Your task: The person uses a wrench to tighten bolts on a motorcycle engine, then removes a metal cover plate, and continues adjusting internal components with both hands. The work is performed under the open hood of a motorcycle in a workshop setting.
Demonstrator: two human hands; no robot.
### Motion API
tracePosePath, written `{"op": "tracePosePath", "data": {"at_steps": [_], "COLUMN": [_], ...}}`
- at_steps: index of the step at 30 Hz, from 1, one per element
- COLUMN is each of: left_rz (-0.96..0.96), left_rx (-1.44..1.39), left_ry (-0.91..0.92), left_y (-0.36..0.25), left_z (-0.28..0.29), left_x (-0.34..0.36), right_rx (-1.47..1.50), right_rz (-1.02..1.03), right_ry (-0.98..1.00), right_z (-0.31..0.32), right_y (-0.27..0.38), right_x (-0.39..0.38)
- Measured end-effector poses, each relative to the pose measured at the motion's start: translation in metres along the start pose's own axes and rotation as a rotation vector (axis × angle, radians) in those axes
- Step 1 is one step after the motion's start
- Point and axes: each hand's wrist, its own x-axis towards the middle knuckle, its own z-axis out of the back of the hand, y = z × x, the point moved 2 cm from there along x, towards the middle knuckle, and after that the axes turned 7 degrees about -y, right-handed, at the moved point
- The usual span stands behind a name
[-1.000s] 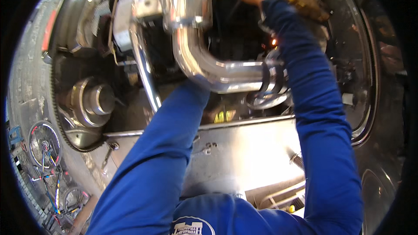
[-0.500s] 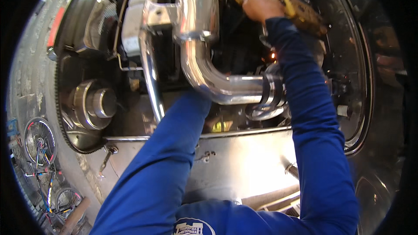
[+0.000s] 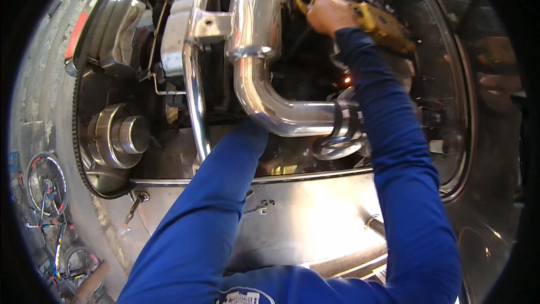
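My right hand point(image 3: 331, 14) is closed on a long yellow engine part point(image 3: 388, 27) with holes in it, deep in the engine bay. The fingertips are partly hidden behind the hand. My left sleeve point(image 3: 225, 163) reaches under a polished pipe point(image 3: 253, 11), which bends right towards a dark coupling point(image 3: 344, 118). The left hand itself is hidden below that bend. Beneath my right forearm a small orange light point(image 3: 347, 80) glows in the dark gap.
An open-end wrench point(image 3: 257, 210) lies on the metal ledge point(image 3: 304, 202) in front of the bay. A ribbed white cover point(image 3: 175, 34) and a round metal housing point(image 3: 118, 135) stand at the left. A bicycle point(image 3: 48, 186) is on the floor far left.
My right hand has shifted slightly left while staying on the yellow engine part. The view has moved a little; the left arm keeps reaching under the pipe.
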Motion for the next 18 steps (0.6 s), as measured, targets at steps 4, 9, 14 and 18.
{"op": "tracePosePath", "data": {"at_steps": [4, 9, 14, 18], "left_rz": [-0.001, 0.003, 0.016, 0.036], "left_rx": [0.004, -0.001, -0.011, -0.061], "left_ry": [0.002, -0.019, -0.022, 0.067], "left_y": [0.002, 0.005, 0.000, 0.005], "left_z": [-0.005, 0.002, 0.004, 0.012], "left_x": [0.003, 0.001, 0.004, 0.015], "right_rx": [-0.098, -0.025, -0.028, -0.020], "right_rz": [0.104, -0.005, -0.018, -0.015], "right_ry": [0.082, -0.016, -0.018, 0.020], "right_z": [0.004, -0.001, -0.003, 0.001], "right_y": [-0.006, -0.002, -0.009, -0.015], "right_x": [0.001, 0.002, 0.001, 0.009]}}
